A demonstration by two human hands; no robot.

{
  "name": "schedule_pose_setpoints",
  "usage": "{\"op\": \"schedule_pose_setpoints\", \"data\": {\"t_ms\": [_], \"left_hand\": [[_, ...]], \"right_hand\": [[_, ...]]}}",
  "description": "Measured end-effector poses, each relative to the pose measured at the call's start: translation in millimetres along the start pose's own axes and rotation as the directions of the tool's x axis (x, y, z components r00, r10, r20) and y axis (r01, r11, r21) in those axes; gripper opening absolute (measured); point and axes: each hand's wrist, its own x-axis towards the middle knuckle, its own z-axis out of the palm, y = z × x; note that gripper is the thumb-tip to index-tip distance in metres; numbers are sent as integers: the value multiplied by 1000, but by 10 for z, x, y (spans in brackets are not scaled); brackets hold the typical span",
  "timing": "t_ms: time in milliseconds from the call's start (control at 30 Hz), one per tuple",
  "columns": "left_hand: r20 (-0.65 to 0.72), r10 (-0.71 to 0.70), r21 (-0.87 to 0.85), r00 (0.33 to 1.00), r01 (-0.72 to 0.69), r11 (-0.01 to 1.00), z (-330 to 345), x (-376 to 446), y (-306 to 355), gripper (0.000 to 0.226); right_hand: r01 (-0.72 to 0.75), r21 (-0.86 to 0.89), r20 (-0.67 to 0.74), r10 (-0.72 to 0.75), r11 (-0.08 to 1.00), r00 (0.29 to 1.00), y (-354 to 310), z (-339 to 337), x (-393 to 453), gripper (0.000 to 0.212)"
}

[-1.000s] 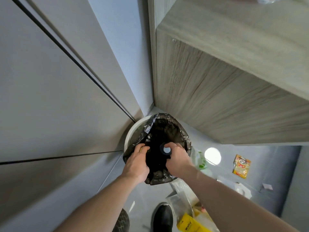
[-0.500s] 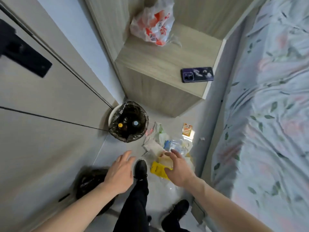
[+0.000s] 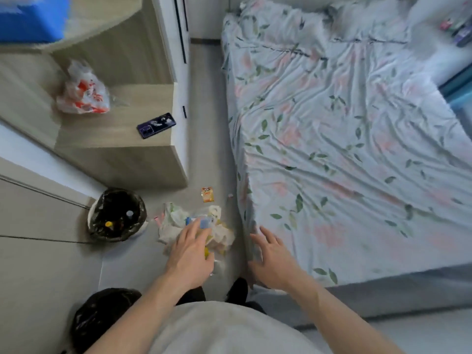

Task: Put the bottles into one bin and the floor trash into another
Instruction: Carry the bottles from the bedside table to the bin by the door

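Note:
A round bin with a black liner [image 3: 95, 227] stands by the wall and holds bottles, a yellow cap [image 3: 109, 223] and a pale cap [image 3: 129, 213] showing. A second black-lined bin [image 3: 99, 315] sits at the lower left near my feet. A pile of floor trash [image 3: 217, 235], wrappers, paper and plastic, lies between the first bin and the bed. An orange snack packet [image 3: 207, 194] lies apart behind it. My left hand [image 3: 190, 254] hovers over the pile with fingers spread, holding nothing. My right hand [image 3: 272, 259] is open beside the bed's edge.
A wooden bedside cabinet [image 3: 120, 159] carries a dark phone [image 3: 156, 125] and a white and red plastic bag [image 3: 81, 92]. The bed with a floral sheet [image 3: 344, 149] fills the right side. The floor strip between cabinet and bed is narrow.
I have stood up and my view has pulled back from the bin. Both hands left the bin's rim and now hang open over the floor trash and the bed's edge.

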Motion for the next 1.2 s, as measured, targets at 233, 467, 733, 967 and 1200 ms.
{"op": "schedule_pose_setpoints", "data": {"t_ms": [233, 467, 733, 967, 1200], "left_hand": [[49, 289, 211, 956, -293, 933, -116, 125, 1030, 64], [164, 438, 284, 884, -467, 837, -121, 415, 1716, 67], [230, 561, 352, 795, -606, 714, 8, 712, 2920, 68], [195, 524, 359, 829, -558, 748, 402, 1093, 4090, 68], [132, 460, 282, 878, -478, 832, 707, 1139, 5640, 66]], "right_hand": [[-155, 88, -71, 162, 984, 984, 763, -355, -550, 76], [-290, 212, -120, 319, 933, 940, 1243, -588, -945, 78], [-380, 333, -155, 448, 863, 880, 2204, -927, -1480, 79], [-331, 336, -177, 404, 882, 897, 3594, -1500, -1453, 78], [-278, 305, -164, 338, 911, 927, 4962, -2196, -1646, 78]]}}
